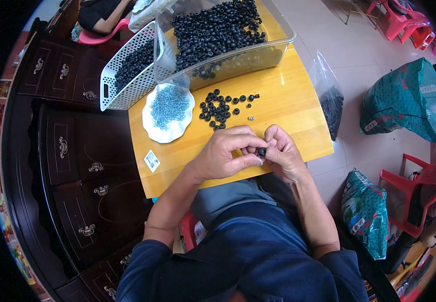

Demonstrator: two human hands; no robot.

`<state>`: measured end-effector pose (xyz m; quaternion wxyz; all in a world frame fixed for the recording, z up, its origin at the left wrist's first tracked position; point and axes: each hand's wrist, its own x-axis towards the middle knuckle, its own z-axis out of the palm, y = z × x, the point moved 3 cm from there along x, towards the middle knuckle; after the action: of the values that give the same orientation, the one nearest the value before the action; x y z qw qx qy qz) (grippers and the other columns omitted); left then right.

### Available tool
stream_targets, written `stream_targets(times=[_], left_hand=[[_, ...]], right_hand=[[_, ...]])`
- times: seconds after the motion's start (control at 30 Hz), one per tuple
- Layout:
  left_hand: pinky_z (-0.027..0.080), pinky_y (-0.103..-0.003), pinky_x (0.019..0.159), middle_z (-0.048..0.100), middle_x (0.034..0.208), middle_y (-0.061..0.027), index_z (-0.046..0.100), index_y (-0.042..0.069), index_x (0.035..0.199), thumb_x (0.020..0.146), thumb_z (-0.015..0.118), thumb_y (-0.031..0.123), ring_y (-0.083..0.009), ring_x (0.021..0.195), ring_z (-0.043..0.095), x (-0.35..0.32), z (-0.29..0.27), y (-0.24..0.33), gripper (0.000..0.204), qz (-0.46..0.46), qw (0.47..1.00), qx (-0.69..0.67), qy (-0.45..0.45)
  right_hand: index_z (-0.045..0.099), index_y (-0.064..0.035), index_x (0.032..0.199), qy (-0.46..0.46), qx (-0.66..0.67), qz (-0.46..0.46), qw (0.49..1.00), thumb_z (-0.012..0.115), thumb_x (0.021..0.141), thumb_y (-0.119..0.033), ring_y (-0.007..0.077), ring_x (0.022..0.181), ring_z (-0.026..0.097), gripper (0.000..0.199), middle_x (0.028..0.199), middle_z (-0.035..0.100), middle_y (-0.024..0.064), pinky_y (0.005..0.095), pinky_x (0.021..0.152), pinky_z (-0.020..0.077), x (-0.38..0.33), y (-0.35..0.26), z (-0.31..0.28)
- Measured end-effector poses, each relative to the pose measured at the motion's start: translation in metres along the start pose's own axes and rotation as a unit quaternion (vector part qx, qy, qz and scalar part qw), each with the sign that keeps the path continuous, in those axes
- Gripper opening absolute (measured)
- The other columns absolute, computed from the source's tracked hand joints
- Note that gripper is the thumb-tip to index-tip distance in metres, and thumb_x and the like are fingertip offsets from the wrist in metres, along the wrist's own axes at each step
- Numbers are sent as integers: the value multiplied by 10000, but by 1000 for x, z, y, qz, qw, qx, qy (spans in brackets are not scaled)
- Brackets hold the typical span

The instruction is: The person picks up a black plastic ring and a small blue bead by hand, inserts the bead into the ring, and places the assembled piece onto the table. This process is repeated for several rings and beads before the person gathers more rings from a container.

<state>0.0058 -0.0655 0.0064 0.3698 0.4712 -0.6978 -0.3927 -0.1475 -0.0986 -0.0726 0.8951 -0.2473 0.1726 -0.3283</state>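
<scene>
Both hands meet over the near edge of a small yellow wooden table [288,108]. My left hand [225,153] and my right hand [282,151] pinch one small black round part [261,151] between their fingertips. Just beyond the hands lies a loose pile of the same black parts [220,108], with one tiny silvery piece [251,118] beside it. A white scalloped dish [147,128] at the left holds several small bluish metal pieces [169,104].
A clear plastic bin [238,60] heaped with black parts stands at the table's far edge, a white perforated basket [127,80] of more beside it. Dark wooden drawers [77,151] are at the left. Green sacks [409,100], a clear bag [331,100] and red chairs [424,181] stand on the floor to the right.
</scene>
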Motion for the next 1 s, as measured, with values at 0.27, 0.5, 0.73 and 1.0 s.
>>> stream_targets(times=[0.27,0.5,0.73,1.0], left_hand=[[502,-326,649,661,828,-84,717,26,948,748,783,22,-222,726,646,-2,2,-6,211,26,999,24,30],[493,-363,654,642,814,-89,712,65,941,778,760,69,-272,748,637,-10,0,-3,170,46,995,63,62],[497,-380,687,653,852,-82,701,74,957,798,756,105,-284,779,636,-20,6,-5,171,74,989,106,67],[504,-386,663,639,822,-75,675,91,928,792,757,161,-280,764,645,-24,5,-5,173,88,983,129,92]], right_hand=[[534,-118,885,14,-58,-11,998,731,826,-42,-2,669,481,219,760,571,-81,163,597,356,4,8,-16],[469,-141,870,51,-131,20,990,764,775,-93,49,633,417,313,719,398,-79,208,570,340,3,2,-10],[512,-88,954,8,-54,-15,998,831,780,-74,96,734,603,364,814,625,10,222,662,474,-2,9,-12],[534,-89,947,-6,-29,-14,999,816,805,-56,107,784,633,317,839,653,16,236,713,496,2,13,-11]])
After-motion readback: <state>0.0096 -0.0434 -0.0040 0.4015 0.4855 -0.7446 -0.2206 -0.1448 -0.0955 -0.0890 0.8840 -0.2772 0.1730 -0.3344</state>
